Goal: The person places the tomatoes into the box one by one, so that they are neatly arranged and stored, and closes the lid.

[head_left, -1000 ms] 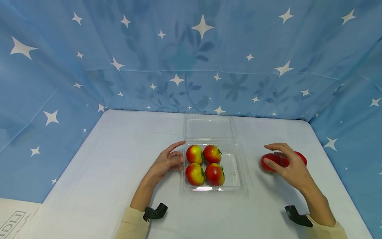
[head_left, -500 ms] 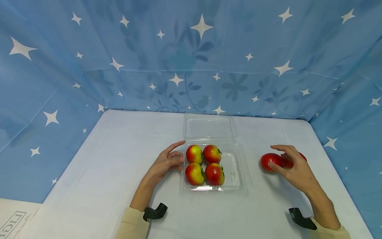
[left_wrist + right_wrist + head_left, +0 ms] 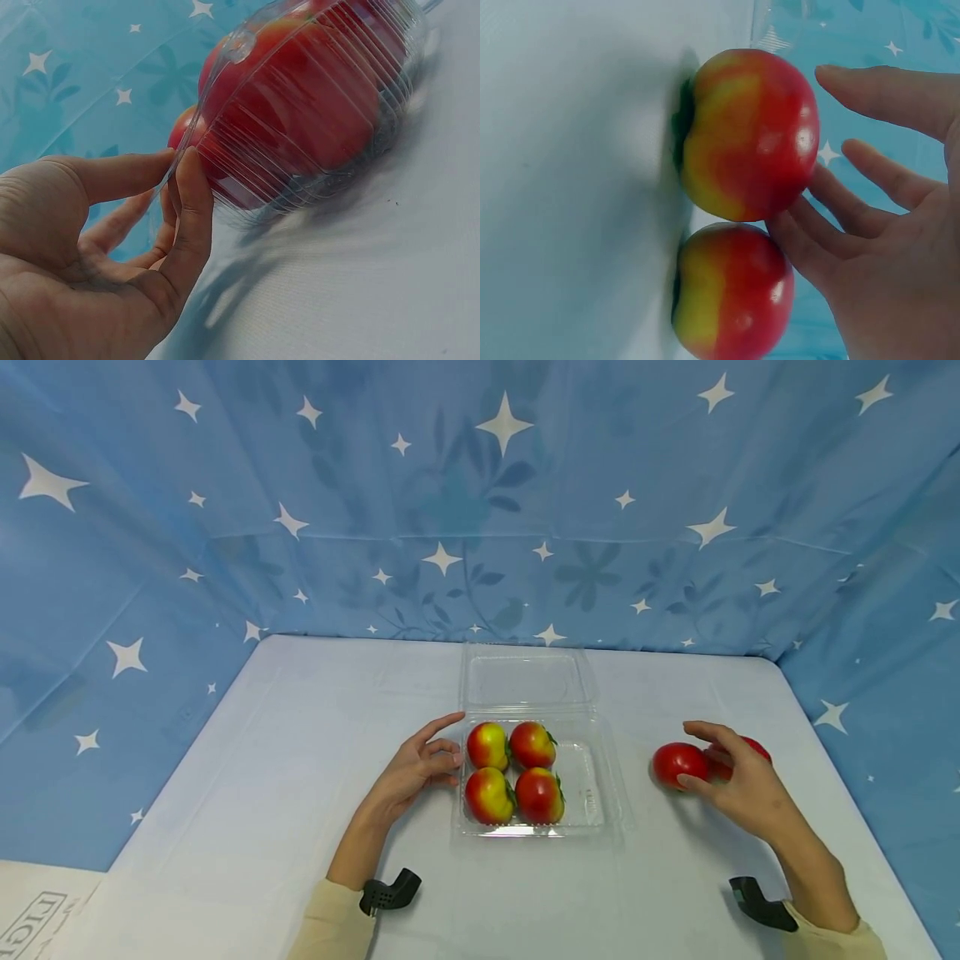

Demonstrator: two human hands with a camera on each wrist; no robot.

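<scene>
An open clear plastic clamshell container [image 3: 581, 793] lies mid-table, with several red-and-yellow, persimmon-like fruits [image 3: 489, 796] in its left part. My left hand [image 3: 408, 772] is at its left side; in the left wrist view its thumb and a finger [image 3: 193, 199] pinch the container's thin rim. To the right, two more such fruits stand side by side, the left one [image 3: 680, 765] fully in sight, the other [image 3: 735, 292] partly behind my right hand [image 3: 742, 781]. That hand hovers over them with spread fingers; a gap separates the thumb [image 3: 885, 94] from the larger-looking fruit [image 3: 754, 135].
The container's lid [image 3: 528, 681] lies folded back toward the rear of the white table [image 3: 337, 693]. A blue star-patterned curtain [image 3: 480, 485] stands along the back and both sides. A printed pale panel [image 3: 41, 910] shows at lower left.
My right hand has shifted slightly right, uncovering more of the left of the two fruits. The left hand keeps its place at the container, and the fruits stay where they were.
</scene>
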